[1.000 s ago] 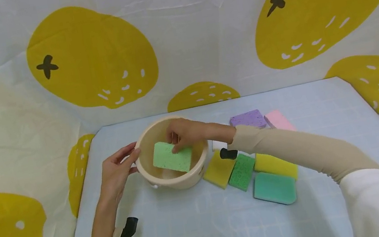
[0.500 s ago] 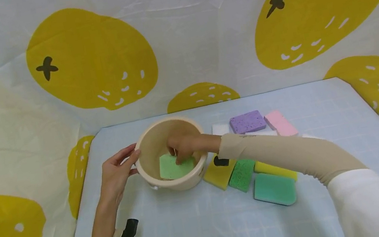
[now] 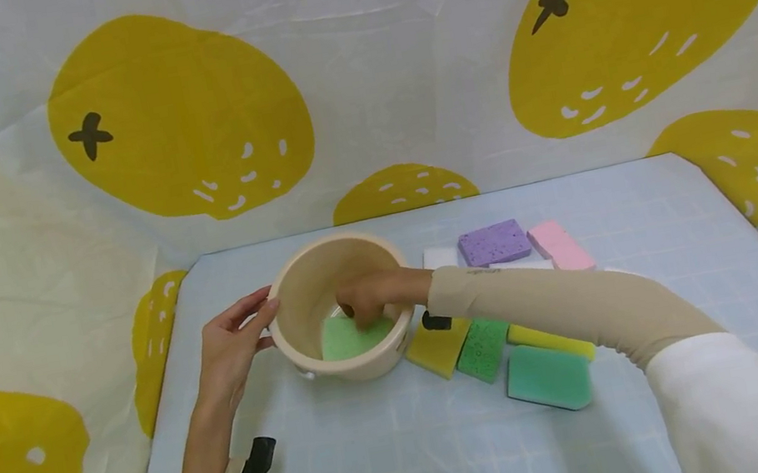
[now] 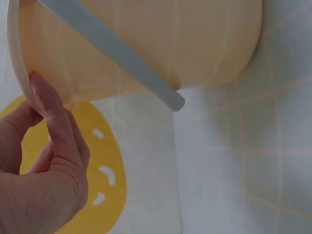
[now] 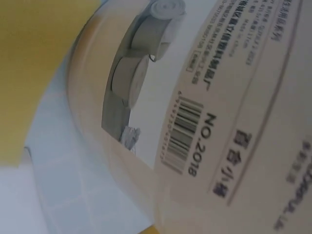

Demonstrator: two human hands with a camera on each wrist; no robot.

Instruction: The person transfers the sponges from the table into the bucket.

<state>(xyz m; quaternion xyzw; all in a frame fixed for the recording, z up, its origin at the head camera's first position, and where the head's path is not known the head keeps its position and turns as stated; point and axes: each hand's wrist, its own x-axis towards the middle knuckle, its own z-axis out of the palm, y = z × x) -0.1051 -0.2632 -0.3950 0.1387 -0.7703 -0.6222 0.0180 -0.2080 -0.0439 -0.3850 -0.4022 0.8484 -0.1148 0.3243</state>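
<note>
Cream bucket [image 3: 300, 305] standing upright on the table [image 3: 419, 466], towards its far left corner. Left hand [image 3: 233, 338] at the bucket's left side, rim pinched between thumb and fingers; narrow grip, only the rim wall between. Left wrist view: grey-blue handle [image 4: 117, 53] slanting across the outside of the bucket.

Right hand [image 3: 363, 298] down inside the bucket, forearm passing over the right rim. Light green sponge [image 3: 344, 340] low in the bucket, under that hand; fingers touch it, tips hidden, so cannot tell whether they pinch it. Right wrist view: a printed label [image 5: 183, 136] on the bucket wall, barcode and "NO.2018" legible; hand itself out of that frame.

Right of the bucket, a loose group of sponges. Nearest: dull yellow sponge [image 3: 439, 353], partly under the black wrist strap [image 3: 437, 320]; touching or just beside it, dark green sponge [image 3: 483, 351]. Teal sponge [image 3: 548, 377] closest to the near edge, bright yellow sponge [image 3: 551, 341] just beyond. Towards the far edge: white sponge [image 3: 440, 258], purple sponge [image 3: 494, 243], pink sponge [image 3: 560, 246]. Beige sleeve [image 3: 549, 295] hides part of the group.
</note>
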